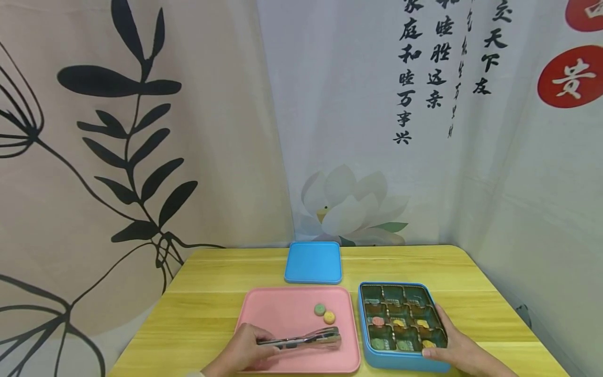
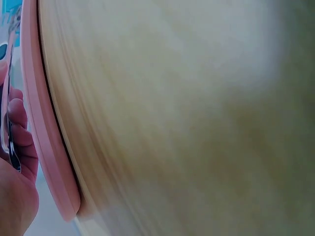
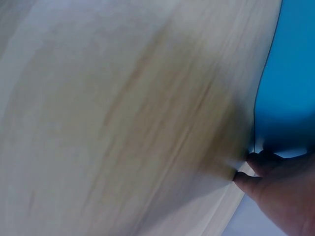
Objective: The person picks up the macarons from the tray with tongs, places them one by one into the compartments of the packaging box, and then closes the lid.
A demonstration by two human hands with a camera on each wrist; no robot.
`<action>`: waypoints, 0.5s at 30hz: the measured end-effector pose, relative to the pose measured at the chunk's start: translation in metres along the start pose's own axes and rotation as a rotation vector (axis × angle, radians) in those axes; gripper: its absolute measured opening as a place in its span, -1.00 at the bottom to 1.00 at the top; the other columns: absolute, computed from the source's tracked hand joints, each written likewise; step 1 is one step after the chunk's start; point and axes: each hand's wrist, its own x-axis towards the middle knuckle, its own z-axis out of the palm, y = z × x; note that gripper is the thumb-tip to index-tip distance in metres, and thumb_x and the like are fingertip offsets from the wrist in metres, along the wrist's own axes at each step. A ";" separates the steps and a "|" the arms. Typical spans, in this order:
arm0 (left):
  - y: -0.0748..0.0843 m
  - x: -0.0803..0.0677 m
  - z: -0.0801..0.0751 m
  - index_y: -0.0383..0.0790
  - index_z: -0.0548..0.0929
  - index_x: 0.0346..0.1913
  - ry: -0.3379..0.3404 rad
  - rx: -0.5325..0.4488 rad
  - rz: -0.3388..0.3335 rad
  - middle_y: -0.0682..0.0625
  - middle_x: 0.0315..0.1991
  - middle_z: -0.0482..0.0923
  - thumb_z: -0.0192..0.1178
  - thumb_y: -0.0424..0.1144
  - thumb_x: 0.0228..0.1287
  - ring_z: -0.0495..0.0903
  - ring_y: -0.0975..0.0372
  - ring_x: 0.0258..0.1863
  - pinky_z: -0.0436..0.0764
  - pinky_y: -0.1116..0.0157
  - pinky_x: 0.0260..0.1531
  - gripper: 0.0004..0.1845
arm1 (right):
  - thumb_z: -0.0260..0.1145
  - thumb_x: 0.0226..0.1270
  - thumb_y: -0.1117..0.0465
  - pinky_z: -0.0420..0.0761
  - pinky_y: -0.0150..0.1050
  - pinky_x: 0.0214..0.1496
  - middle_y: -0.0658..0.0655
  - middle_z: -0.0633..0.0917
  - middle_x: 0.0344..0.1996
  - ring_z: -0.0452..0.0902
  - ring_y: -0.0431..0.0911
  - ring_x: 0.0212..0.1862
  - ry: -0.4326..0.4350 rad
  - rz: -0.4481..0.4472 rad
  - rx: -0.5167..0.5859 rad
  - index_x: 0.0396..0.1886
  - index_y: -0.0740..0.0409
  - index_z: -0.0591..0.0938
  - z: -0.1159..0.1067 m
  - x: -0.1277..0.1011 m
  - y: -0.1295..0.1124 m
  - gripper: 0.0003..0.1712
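My left hand [image 1: 245, 348] grips metal tongs [image 1: 306, 339] that lie low over the front of the pink tray [image 1: 278, 314]. The tongs point right, their tips near the tray's right side. Two small round sweets, a green one [image 1: 320, 309] and a yellow one [image 1: 329, 317], sit on the tray just beyond the tips. My right hand [image 1: 452, 348] holds the front right corner of the blue box [image 1: 372, 358], thumb on its front rim. The box's dark insert holds several small coloured sweets in its compartments. In the left wrist view my fingers [image 2: 19, 142] wrap the tongs beside the tray's edge [image 2: 47, 147].
A blue lid [image 1: 313, 262] lies flat on the yellow wooden table [image 1: 202, 309] behind the tray. Printed curtains hang close behind and to the right of the table. The right wrist view shows blurred table wood and the box's blue wall [image 3: 290, 88].
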 end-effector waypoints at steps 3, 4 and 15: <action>0.000 0.000 0.000 -0.15 0.83 -0.38 0.012 -0.007 -0.008 0.19 -0.55 0.68 0.49 -0.22 0.05 0.48 0.42 -0.58 0.45 0.47 -0.62 -0.91 | 0.37 0.33 -0.07 0.36 0.41 0.08 0.73 -0.19 0.39 0.21 0.59 0.26 -0.001 0.001 0.002 0.49 0.30 -0.53 0.000 0.000 0.000 0.36; 0.000 0.000 -0.001 -0.15 0.83 -0.38 0.019 -0.003 -0.016 0.19 -0.54 0.68 0.49 -0.21 0.06 0.48 0.41 -0.57 0.46 0.46 -0.61 -0.91 | 0.37 0.34 -0.07 0.36 0.41 0.07 0.73 -0.18 0.39 0.22 0.59 0.25 -0.001 0.001 0.002 0.49 0.30 -0.53 0.000 0.000 0.000 0.36; 0.009 0.007 -0.004 -0.08 0.83 -0.35 0.062 0.064 -0.046 0.19 -0.57 0.62 0.50 -0.14 0.07 0.39 0.41 -0.60 0.38 0.46 -0.66 -0.88 | 0.38 0.32 -0.07 0.38 0.39 0.06 0.73 -0.13 0.39 0.29 0.55 0.23 0.010 0.003 0.011 0.50 0.29 -0.52 0.001 -0.002 -0.001 0.36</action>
